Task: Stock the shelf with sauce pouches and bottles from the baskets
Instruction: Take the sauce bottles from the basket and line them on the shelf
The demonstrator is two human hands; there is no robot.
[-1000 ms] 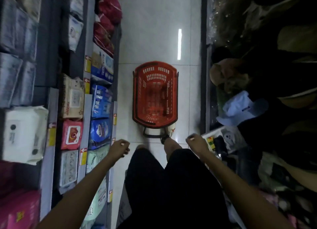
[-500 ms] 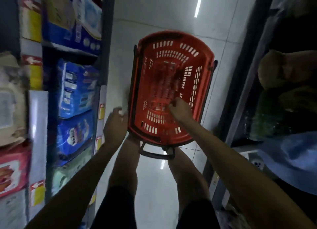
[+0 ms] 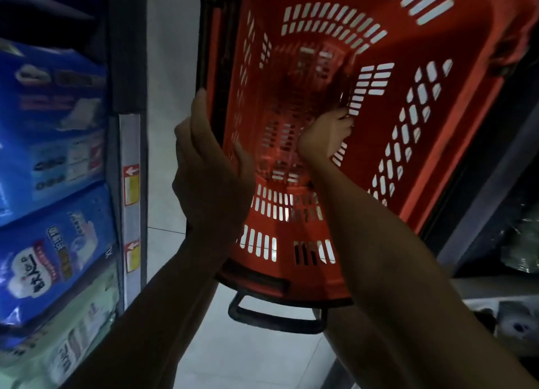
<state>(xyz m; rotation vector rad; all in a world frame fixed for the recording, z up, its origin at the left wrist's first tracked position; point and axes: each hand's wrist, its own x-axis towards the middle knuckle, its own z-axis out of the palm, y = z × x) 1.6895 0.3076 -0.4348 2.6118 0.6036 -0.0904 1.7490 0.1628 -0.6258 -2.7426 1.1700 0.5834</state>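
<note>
Apparently this basket's share of the job is close to finished. In the head view, the red basket [image 3: 379, 126] fills the middle of the frame with its open top toward the camera, and no sauce pouch or bottle shows on its slotted floor or walls. The interior is dim, though, and a small dark glint near the right hand's fingertips is too blurred to name. The shelving [image 3: 125, 53] on the left carries blue packs [image 3: 52, 126] behind a price strip [image 3: 131, 199]. Nothing there reads as sauce, so how much stock already sits on its shelf cannot be judged. What is left is likely to check the basket bottom and turn to any other basket.

The left hand [image 3: 210, 170] grips the basket's left rim, its fingers [image 3: 201, 108] lying long along the outside and the thumb [image 3: 240, 158] pressed against the inner wall, so the rim is pinched between them. The right hand [image 3: 326, 135] reaches deep inside the basket, down by the far side wall. Its fingers [image 3: 345, 117] look curled, touching the slotted plastic, but whether they close on anything cannot be told.

The basket's black handle [image 3: 277, 321] hangs at its near end, above the pale tiled floor [image 3: 169, 68].
</note>
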